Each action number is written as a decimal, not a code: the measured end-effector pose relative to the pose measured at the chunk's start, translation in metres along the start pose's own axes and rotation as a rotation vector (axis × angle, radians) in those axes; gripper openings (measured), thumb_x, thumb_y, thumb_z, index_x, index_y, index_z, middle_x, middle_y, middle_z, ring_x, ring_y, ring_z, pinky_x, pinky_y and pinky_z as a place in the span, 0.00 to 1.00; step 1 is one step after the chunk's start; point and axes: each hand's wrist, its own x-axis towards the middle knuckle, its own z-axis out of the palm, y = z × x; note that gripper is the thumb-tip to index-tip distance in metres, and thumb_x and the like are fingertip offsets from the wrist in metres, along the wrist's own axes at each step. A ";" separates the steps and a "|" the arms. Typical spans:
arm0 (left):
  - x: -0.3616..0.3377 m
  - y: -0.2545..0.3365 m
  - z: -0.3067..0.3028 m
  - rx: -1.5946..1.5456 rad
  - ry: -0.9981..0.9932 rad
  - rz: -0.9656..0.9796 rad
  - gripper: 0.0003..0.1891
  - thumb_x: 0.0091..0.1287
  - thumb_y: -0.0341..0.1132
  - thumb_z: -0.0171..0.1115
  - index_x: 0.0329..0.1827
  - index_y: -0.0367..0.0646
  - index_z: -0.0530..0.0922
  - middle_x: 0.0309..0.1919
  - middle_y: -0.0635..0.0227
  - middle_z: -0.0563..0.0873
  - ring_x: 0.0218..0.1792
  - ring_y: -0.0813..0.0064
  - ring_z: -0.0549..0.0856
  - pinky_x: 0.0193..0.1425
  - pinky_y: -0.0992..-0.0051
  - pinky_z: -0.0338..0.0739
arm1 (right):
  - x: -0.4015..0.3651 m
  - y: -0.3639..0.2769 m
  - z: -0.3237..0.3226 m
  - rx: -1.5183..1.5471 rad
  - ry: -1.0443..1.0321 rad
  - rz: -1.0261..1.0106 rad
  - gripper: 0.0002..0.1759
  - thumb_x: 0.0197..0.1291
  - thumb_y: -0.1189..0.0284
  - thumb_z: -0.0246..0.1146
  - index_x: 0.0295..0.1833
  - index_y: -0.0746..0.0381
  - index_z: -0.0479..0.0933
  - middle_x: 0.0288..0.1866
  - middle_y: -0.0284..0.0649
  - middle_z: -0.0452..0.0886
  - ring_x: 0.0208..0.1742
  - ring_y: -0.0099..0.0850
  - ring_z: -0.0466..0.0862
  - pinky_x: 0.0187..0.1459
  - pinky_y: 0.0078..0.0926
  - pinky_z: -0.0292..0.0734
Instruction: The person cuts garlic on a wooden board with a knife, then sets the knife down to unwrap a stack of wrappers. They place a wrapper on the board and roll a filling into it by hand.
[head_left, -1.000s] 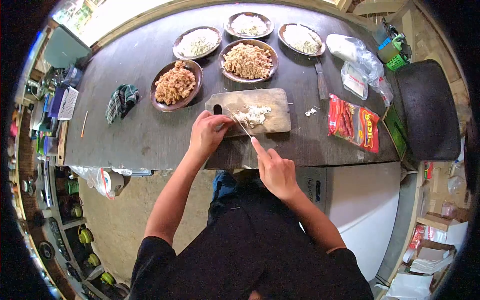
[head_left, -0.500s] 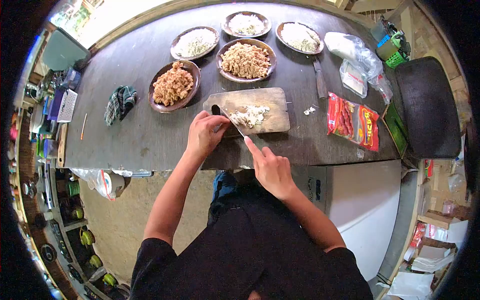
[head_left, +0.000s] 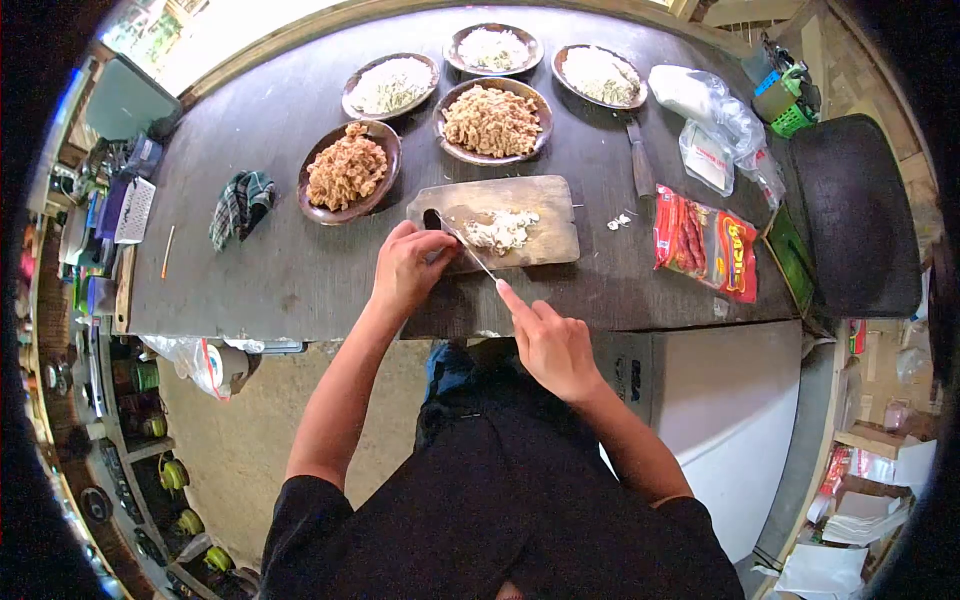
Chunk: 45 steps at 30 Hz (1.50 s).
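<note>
A wooden cutting board (head_left: 555,205) lies near the table's front edge, with a pile of pale chopped shreds (head_left: 508,230) on it. My right hand (head_left: 555,350) is wrapped round a knife (head_left: 480,263), its index finger stretched along the top. The thin blade slants up and left across the board, just left of the shreds. At the board's front left corner, my left hand (head_left: 410,265) is closed in a pinch beside the blade. Whatever is between its fingers is hidden.
Plates of brown fried pieces (head_left: 347,170) and pale shreds (head_left: 392,85) stand behind the board. To the right lie another knife (head_left: 641,165), a red sausage packet (head_left: 703,245) and plastic bags (head_left: 715,120). A checked cloth (head_left: 241,208) is at left.
My right hand has shifted slightly right and toward me, drawing the knife with it. The left hand stays almost in place at the board's corner.
</note>
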 end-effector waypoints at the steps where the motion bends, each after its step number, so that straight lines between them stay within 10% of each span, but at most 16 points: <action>1: 0.000 0.000 -0.001 -0.015 -0.006 -0.002 0.08 0.57 0.30 0.79 0.39 0.48 0.91 0.40 0.72 0.94 0.35 0.66 0.84 0.45 0.69 0.82 | 0.001 -0.001 0.000 -0.032 -0.005 -0.001 0.37 0.69 0.72 0.63 0.83 0.45 0.65 0.32 0.43 0.80 0.24 0.47 0.86 0.26 0.47 0.83; 45: 0.000 0.001 -0.001 0.025 0.009 0.017 0.07 0.57 0.32 0.79 0.39 0.49 0.92 0.39 0.72 0.94 0.36 0.67 0.85 0.45 0.69 0.83 | 0.001 0.002 0.001 0.030 0.017 -0.011 0.37 0.69 0.71 0.63 0.82 0.45 0.66 0.32 0.44 0.80 0.25 0.48 0.85 0.27 0.48 0.83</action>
